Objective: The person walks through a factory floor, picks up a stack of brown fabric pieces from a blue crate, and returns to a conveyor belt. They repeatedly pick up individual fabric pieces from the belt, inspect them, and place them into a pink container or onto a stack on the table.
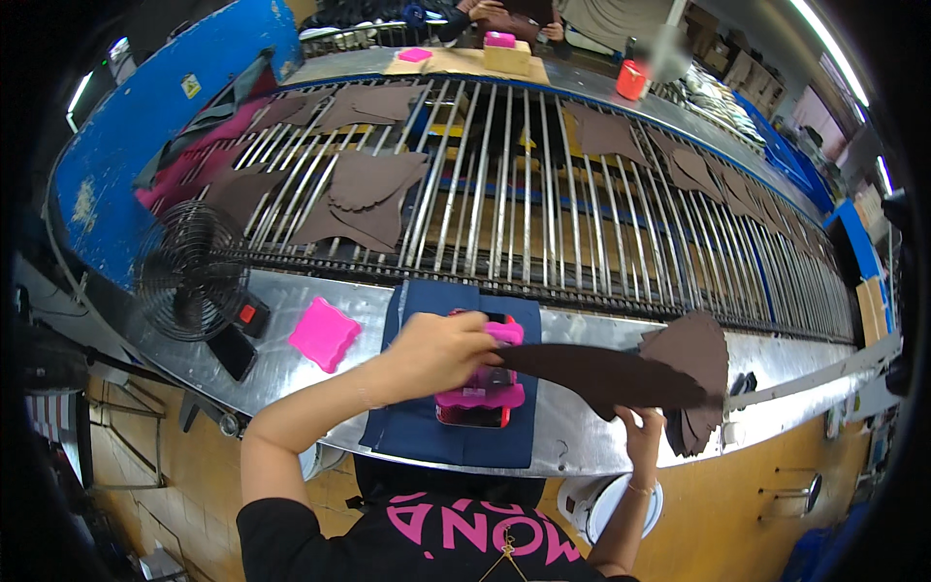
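Note:
My left hand [438,351] grips a small pink tool [504,332] and presses it onto the left end of a long dark brown cut piece [601,376]. That end lies over a pink and red container [477,400], which stands on a dark blue cloth [456,441]. From below, my right hand [642,429] holds the brown piece near its wide scalloped right end. Both hands are at the near metal ledge [291,383] of a conveyor.
A pink square lid [323,335] and a small black fan [189,274] sit left on the ledge. More brown pieces [364,194] ride the rod conveyor [524,194]. A stack of brown pieces [690,432] lies at the right. Another person's hands [485,10] work at the far side, near a red container [630,80].

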The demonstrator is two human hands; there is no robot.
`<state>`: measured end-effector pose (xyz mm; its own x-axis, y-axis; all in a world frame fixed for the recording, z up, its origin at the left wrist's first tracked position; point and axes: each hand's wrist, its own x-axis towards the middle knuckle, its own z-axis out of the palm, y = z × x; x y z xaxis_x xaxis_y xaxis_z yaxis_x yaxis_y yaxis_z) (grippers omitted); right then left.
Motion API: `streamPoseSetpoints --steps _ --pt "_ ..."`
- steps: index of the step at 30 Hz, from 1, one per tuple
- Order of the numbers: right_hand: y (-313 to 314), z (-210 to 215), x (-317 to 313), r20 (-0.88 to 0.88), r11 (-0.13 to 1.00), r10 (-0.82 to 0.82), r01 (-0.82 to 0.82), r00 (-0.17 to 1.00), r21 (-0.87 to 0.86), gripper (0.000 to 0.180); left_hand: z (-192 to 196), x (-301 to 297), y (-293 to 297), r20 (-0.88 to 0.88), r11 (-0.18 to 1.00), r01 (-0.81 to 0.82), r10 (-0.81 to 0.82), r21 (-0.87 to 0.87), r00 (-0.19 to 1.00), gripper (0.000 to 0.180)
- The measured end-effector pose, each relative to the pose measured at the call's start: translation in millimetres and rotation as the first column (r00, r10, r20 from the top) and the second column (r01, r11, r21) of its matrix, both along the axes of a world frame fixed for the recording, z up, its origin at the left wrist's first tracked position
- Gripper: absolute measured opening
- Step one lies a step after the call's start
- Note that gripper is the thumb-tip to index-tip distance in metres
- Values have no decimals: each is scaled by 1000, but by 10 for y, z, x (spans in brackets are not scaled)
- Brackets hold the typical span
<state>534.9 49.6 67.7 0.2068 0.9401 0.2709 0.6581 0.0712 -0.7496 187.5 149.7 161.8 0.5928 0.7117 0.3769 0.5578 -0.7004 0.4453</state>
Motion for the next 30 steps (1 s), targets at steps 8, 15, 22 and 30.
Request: streamPoseSetpoints --steps 8,15,22,30 --pt "-210 664 1047 72 991 -130 130 989 9 28 232 830 443 223 952 63 -134 300 966 12" --pt "524 1432 631 57 935 -61 37 997 353 31 907 852 914 269 699 -172 -30 694 963 16" --pt "1773 1453 -671 -333 966 260 -237 907 107 32 981 -40 631 357 586 -480 321 653 877 30" --pt "3034 1039 -2088 -752 766 390 -640 531 -55 40 -328 -1072 1 631 608 -703 392 369 670 35"
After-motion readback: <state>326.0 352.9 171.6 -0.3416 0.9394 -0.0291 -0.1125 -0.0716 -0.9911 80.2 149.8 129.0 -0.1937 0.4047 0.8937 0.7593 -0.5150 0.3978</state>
